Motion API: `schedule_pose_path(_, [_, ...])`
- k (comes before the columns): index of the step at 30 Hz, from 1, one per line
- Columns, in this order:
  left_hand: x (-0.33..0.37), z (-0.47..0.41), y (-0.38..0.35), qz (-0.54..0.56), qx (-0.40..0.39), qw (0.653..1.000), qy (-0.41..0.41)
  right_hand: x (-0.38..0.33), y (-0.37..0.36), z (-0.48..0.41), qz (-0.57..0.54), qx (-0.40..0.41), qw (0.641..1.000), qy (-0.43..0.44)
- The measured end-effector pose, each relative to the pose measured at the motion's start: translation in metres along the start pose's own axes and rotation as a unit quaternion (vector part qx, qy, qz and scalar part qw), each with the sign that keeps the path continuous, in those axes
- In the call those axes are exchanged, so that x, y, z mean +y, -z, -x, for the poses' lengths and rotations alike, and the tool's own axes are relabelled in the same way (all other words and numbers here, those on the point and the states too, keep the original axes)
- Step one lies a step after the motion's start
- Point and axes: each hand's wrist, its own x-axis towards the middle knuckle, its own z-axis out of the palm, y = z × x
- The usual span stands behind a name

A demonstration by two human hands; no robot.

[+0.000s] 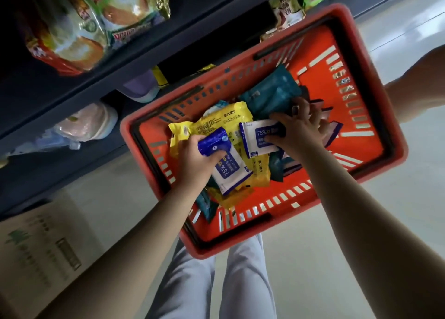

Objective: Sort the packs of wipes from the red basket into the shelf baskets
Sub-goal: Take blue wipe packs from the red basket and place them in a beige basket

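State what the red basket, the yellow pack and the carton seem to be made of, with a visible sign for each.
Red basket: likely rigid moulded plastic, matt; slotted walls and a thick rim.
Yellow pack: seemingly thin plastic film, slightly glossy; it creases and crumples.
Carton: probably cardboard, dull brown, with flat printed faces.

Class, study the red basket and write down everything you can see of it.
The red basket is a rectangular plastic carrier with slotted walls, a thick rim and dark handles folded along it. It lies beside dark shelving. Among the packs inside are a yellow pack and a teal pack. The left hand grips a blue pack in it; the right hand pinches a white pack.
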Motion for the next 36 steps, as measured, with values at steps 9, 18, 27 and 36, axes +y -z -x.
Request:
schedule_pose_path(9, [0.026, 0.039, 0.04, 0.19, -0.034, 0.981, 0.031, -0.003, 0.034, 0.032, -0.256, 0.115, 0.957, 0.07])
schedule_pose_path(18, [0.131, 0.195, 0.164, 0.456, -0.012, 0.89, 0.027, -0.058, 0.187, 0.21, -0.618, 0.056, 0.783, 0.045])
schedule_pose_path(27, [0.174, 0.339, 0.294, 0.708, -0.002, 0.706, 0.002, -0.149, 0.301, 0.334, -0.705, 0.007, 0.7, 0.109])
schedule_pose_path(36, [0.13, 0.363, 0.433, 0.725, 0.038, 0.687, -0.023, -0.294, 0.318, 0.387, -0.732, -0.057, 0.649, 0.199])
